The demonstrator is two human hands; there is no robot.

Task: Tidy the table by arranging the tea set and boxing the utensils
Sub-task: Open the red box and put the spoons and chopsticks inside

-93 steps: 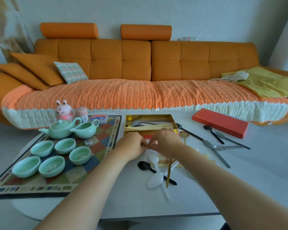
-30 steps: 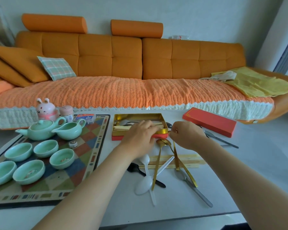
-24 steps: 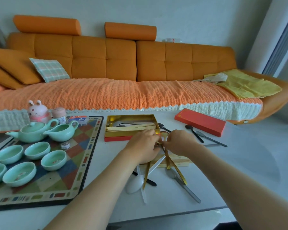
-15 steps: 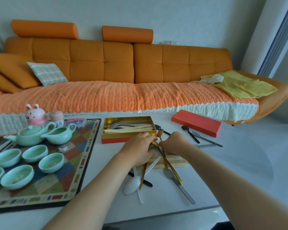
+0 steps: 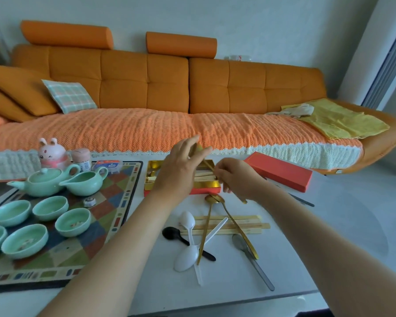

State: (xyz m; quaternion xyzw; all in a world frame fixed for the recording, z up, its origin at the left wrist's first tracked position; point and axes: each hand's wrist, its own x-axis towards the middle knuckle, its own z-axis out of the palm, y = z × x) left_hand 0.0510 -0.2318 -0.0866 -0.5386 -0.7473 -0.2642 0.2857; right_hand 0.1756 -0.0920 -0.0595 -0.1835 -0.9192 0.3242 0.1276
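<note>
My left hand (image 5: 181,170) and my right hand (image 5: 237,179) are raised over the open gold-lined box (image 5: 151,179). Together they hold one gold spoon (image 5: 209,166): the left pinches its bowl end, and the right grips its handle. The box has wooden chopsticks inside and is partly hidden by my hands. Two more gold spoons (image 5: 215,199) lie crossed on the table, over wooden chopsticks (image 5: 249,226), white plastic spoons (image 5: 186,257), a black spoon (image 5: 172,233) and a silver spoon (image 5: 239,242). The mint teapot (image 5: 44,181), pitcher (image 5: 85,180) and several cups (image 5: 73,221) stand on the chequered mat.
The red box lid (image 5: 279,171) lies at the back right, with a dark utensil (image 5: 303,201) beside it. A pink rabbit figure (image 5: 52,153), a small jar (image 5: 81,156) and a packet (image 5: 108,164) stand behind the teapot. The orange sofa runs along the table's far side.
Both hands have risen from the pile of utensils toward the box, lifting one gold spoon. The two other gold spoons now lie free on the table.
</note>
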